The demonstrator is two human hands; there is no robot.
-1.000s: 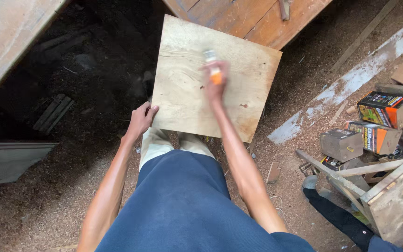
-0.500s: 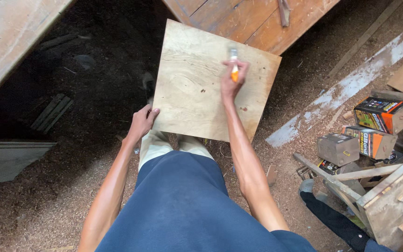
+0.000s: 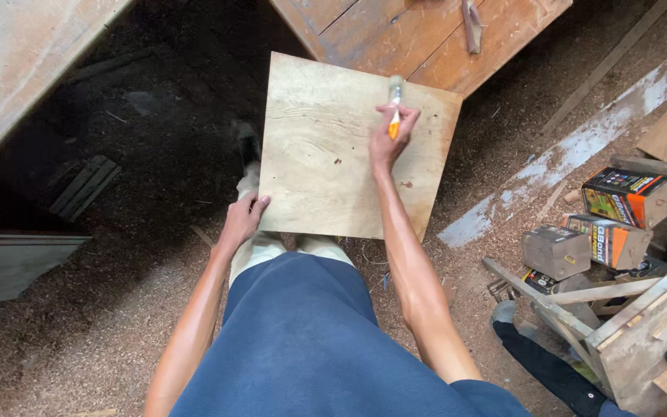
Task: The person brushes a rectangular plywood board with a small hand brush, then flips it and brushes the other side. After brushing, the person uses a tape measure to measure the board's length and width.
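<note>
Sawdust floor (image 3: 102,324) all around us, a wooden bench (image 3: 418,35) at the top of the view, a pale plank (image 3: 573,154) lying off to the right.

The square plywood board (image 3: 326,162) rests tilted across our knees, its far edge up against the bench. Its face looks much the same dull tan all over; we cannot tell which parts carry a coat and which are bare, so the share covered is hard to call. We judge the brushing to be under way near the far right corner, with the near half and left side showing no plain wet sheen.

To the right, small boxes (image 3: 627,197) sit stacked near some wood offcuts (image 3: 642,309).

Our right hand (image 3: 390,135) is closed around the orange handle of a small paintbrush (image 3: 395,104), bristles pointing away and touching the board near its top edge.

Our left hand (image 3: 242,218) steadies the board at its lower left corner, fingers loosely curled on the edge, gripping nothing else.
</note>
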